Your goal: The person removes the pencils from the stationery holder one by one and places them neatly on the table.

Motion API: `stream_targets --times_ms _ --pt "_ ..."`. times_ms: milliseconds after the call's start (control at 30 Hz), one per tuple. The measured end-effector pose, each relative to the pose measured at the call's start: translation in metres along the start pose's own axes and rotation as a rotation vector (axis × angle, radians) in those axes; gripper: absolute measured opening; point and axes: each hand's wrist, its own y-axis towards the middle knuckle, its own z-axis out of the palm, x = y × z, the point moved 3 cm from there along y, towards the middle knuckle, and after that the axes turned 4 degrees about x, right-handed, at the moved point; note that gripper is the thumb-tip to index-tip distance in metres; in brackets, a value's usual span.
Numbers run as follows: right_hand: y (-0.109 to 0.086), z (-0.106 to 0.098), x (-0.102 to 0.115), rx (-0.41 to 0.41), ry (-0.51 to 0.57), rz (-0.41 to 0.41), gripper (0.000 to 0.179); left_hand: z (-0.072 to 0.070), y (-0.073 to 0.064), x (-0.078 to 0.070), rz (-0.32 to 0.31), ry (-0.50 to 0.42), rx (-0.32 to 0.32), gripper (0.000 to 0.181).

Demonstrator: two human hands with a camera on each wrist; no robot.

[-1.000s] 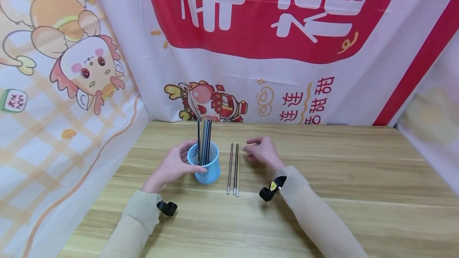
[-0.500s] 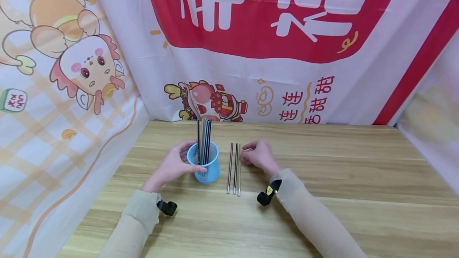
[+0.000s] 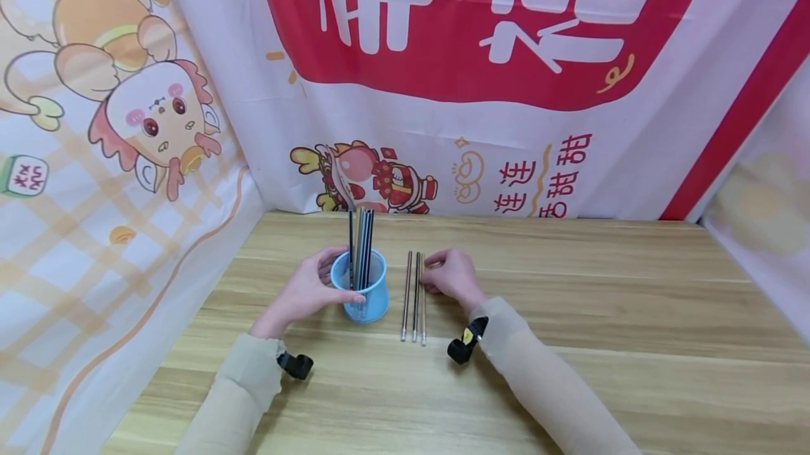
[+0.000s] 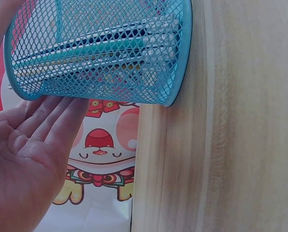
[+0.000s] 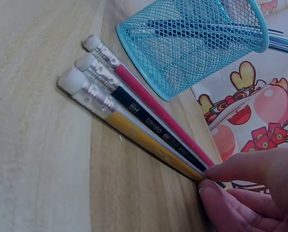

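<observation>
A light-blue mesh pencil cup [image 3: 372, 306] stands upright on the table, holding several pencils [image 3: 363, 237]. My left hand [image 3: 309, 292] holds it, thumb across the front and fingers around the far side; the left wrist view shows those fingers [image 4: 54, 118] against the mesh. Right of the cup lie three pencils side by side: a red one [image 5: 146, 99], a black one [image 5: 146, 120] and a yellow one [image 5: 134, 133], white erasers toward me. My right hand [image 3: 452, 276] pinches the yellow pencil near its far end between thumb and forefinger.
The wood-grain table [image 3: 569, 286] runs back to a white and red printed cloth [image 3: 405, 117]. Another printed cloth [image 3: 82, 244] hangs along the left side. Each wrist wears a small black camera, one at the left cuff [image 3: 296, 366].
My right hand has moved left to the yellow pencil and taken hold of it. That pencil has swung slightly, its eraser end shifting right. My left hand and the cup stay put.
</observation>
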Motion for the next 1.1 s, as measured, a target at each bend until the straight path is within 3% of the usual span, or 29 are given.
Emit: stream_targets --times_ms 333,1100 --pt "-0.0032 -0.005 -0.0004 -0.006 0.009 0.033 0.041 -0.0002 0.0012 0.0011 0.038 -0.009 -0.003 0.092" --pt "-0.0024 -0.0072 -0.0025 -0.002 0.05 0.039 0.038 0.0001 0.0013 0.0009 0.038 -0.024 0.002 0.092"
